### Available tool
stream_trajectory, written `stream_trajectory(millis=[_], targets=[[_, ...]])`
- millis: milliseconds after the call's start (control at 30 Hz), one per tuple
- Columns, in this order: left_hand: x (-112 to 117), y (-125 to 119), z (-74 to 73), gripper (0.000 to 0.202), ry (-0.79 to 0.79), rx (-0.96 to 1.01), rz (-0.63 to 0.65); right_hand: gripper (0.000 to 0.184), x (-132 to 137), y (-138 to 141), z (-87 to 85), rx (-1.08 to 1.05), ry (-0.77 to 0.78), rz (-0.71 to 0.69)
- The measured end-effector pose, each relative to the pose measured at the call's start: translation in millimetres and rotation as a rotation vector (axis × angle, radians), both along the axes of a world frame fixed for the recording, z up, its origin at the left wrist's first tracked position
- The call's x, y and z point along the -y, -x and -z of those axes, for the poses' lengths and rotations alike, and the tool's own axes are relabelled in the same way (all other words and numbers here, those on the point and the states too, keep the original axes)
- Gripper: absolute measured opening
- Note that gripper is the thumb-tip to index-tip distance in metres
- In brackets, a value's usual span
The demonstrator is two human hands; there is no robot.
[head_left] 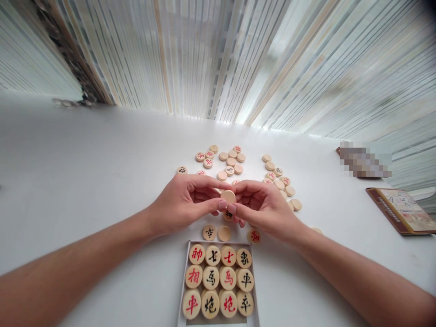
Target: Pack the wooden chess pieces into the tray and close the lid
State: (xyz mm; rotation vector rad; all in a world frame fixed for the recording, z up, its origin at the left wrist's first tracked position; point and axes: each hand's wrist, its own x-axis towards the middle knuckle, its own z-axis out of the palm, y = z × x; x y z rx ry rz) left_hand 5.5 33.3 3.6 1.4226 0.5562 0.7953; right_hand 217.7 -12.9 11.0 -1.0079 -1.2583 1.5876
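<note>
Between my two hands is a round wooden Chinese chess piece [228, 197], its blank face towards me. My left hand [189, 200] pinches it from the left with thumb and fingers, and my right hand [264, 204] grips it from the right. Just below them stands a white box [186, 272] with rows of chess pieces, red and black characters facing up. A black-lettered piece [209, 232], a blank-faced piece [224, 233] and a red-lettered piece [254, 235] lie between the box and my hands. Another black-lettered piece [228, 215] shows partly under my fingers.
Several loose chess pieces [231, 161] lie scattered beyond my hands, some face up, some blank side up. More pieces [279, 184] spread to the right. A printed booklet or box [403, 211] lies at the far right, near a blurred item [364, 160]. A string curtain [190, 59] hangs behind the white table [85, 168].
</note>
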Motion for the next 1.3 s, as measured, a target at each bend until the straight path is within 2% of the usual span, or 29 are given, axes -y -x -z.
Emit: stream_trajectory(millis=[100, 200, 267, 400, 467, 600, 700, 767, 833, 900, 967, 1067, 1167, 1300], targets=[[0, -1, 2.6, 0.026, 0.024, 0.010, -0.020, 0.028, 0, 0, 1.5, -0.015, -0.025, 0.042], [1, 0, 5.0, 0.015, -0.077, -0.006, -0.070, 0.017, 1, 0, 3.4, -0.007, -0.097, 0.062], [3, 1, 5.6, 0.011, -0.236, -0.035, -0.120, 0.014, 2, 0, 5.1, 0.013, -0.132, 0.073], [4, 3, 5.2, 0.013, -0.647, -0.073, -0.207, 0.019, 5, 0, 9.3, 0.033, -0.158, 0.090], [4, 4, 5.0, 0.012, -0.772, -0.073, -0.226, 0.024, 4, -2, 10.8, 0.043, -0.172, 0.070], [4, 3, 6.2, 0.011, -0.738, -0.077, -0.219, 0.032, 1, -7, 10.2, 0.107, -0.273, 0.053], [4, 2, 6.7, 0.012, -0.672, -0.088, -0.212, 0.031, 1, -10, 5.4, 0.217, -0.383, 0.085], [4, 3, 6.2, 0.014, -0.695, -0.086, -0.200, 0.028, 3, -10, 0.0, 0.287, -0.435, 0.084], [3, 3, 5.8, 0.011, -0.828, -0.063, -0.197, 0.025, 7, -9, -6.2, 0.323, -0.476, 0.052], [3, 3, 5.7, 0.008, -1.047, -0.044, -0.282, 0.026, 10, -7, -12.1, 0.334, -0.482, 0.019], [4, 4, 5.3, 0.010, -1.167, -0.043, -0.346, 0.027, 13, -6, -17.6, 0.346, -0.469, 0.014], [8, 5, 3.3, 0.012, -1.268, -0.054, -0.368, 0.026, 19, -5, -25.2, 0.340, -0.443, 0.028], [13, 6, 1.8, 0.008, -1.368, -0.078, -0.332, 0.026, 29, -6, -30.6, 0.370, -0.415, 0.034], [16, 5, 2.8, 0.007, -1.391, -0.157, -0.250, 0.027, 41, -10, -32.2, 0.444, -0.351, 0.018]])
